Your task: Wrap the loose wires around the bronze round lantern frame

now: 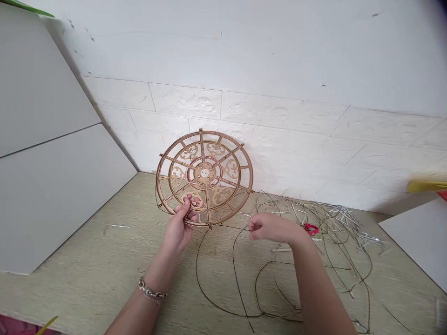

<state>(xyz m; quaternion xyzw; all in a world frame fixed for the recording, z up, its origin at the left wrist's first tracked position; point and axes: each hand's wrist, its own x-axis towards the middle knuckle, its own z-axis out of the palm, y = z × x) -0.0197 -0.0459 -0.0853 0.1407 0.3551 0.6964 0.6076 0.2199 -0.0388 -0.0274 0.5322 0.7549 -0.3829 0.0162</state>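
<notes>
Left hand grips frame, right hand 1 wire.

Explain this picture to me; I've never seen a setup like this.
There is no machine here: these are a person's own bare hands, seen by a camera worn on the head, looking forward and down. That's the only view.

The left hand, with a chain bracelet on its wrist, grips the lower rim of a round, wheel-like openwork frame, tilted up before a white wall. The right hand appears to pinch a thin dark strand that runs to the frame's lower edge; whether it is wire or cord, I can't tell.

On the pale wood-look surface lie loose loops of similar strand, a scatter of thin whitish strips and a small red item.
</notes>
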